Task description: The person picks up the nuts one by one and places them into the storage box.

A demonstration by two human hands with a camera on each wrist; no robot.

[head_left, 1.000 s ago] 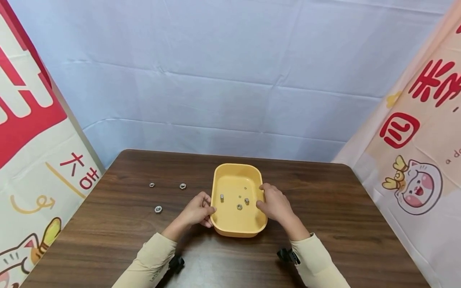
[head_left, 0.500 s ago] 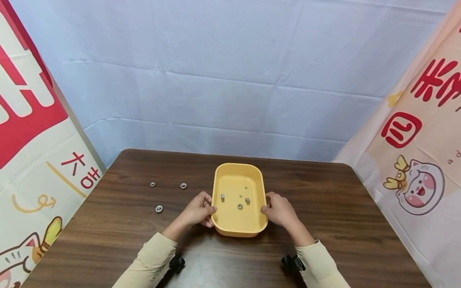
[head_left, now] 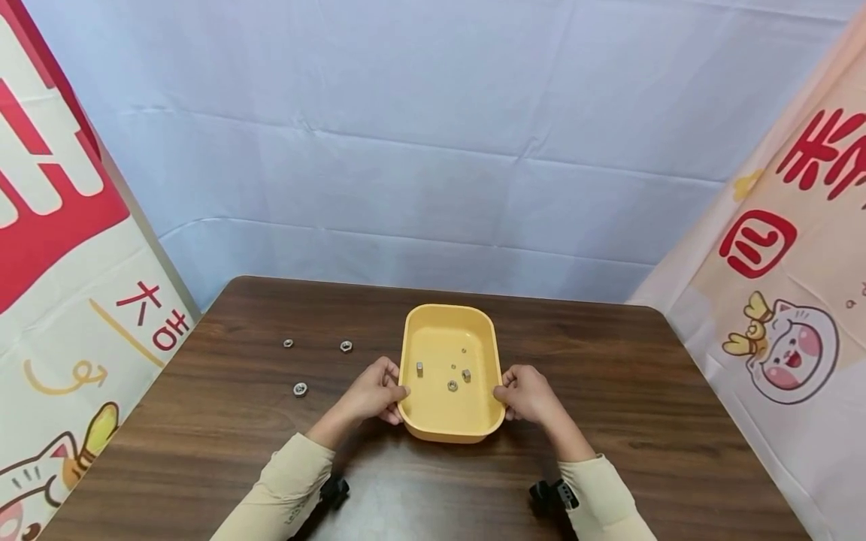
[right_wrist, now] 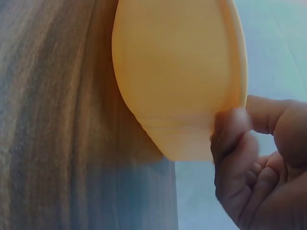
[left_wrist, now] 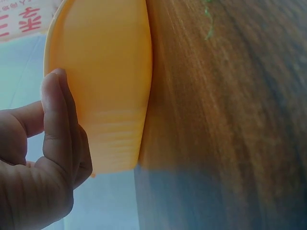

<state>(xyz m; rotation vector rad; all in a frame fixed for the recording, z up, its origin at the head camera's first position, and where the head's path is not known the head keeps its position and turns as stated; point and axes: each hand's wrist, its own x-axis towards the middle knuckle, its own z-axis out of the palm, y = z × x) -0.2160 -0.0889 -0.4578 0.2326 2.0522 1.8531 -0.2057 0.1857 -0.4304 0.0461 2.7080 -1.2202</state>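
A yellow plastic tray with rounded corners stands on the table, several small metal pieces lying inside it. Among these are a hex nut, a nut turned on its side and another upright-looking one; two others are tiny. My left hand pinches the left rim, thumb over the inner edge and fingers against the outer wall. Opposite it, my right hand pinches the right rim the same way, its fingers curled below the edge in the right wrist view.
Left of the tray, three loose nuts lie on the dark wooden table: a small one, a medium one and a larger one. A pale cloth hangs behind the table, with printed banners at both sides.
My right hand has slid nearer along the right rim and now pinches it, fingers drawn in. The left hand keeps its grip. Tray and nuts look essentially unmoved.
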